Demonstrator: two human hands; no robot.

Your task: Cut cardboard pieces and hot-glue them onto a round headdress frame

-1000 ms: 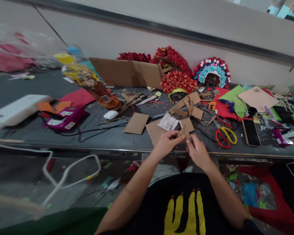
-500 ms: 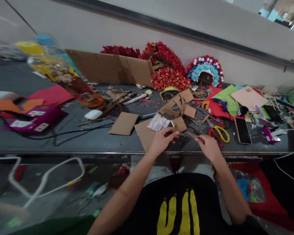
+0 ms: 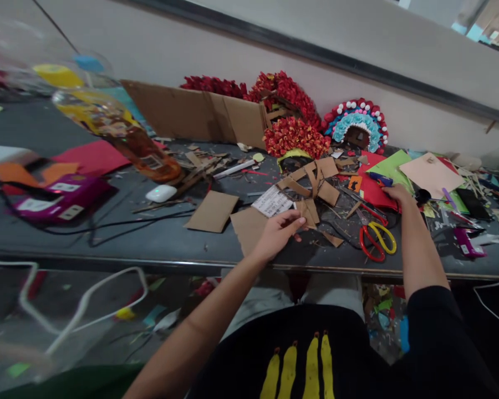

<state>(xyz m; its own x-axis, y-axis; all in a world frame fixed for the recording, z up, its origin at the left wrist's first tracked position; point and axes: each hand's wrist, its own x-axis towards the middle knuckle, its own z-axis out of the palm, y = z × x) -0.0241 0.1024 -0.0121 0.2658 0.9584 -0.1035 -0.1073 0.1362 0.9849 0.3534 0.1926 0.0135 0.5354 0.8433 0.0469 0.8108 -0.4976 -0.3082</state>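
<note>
Across the table, the right hand is now lying well apart from the left hand, no longer working close by. Scissors are lying between them, where a careless sweep back could be catching the handles. Right fingers are curling at the glue gun; how tightly, I cannot tell. If it is hot, a stray touch could be burning skin. Left thumb and finger are pinching a card piece among scraps, where a slack hold could be losing it.
</note>
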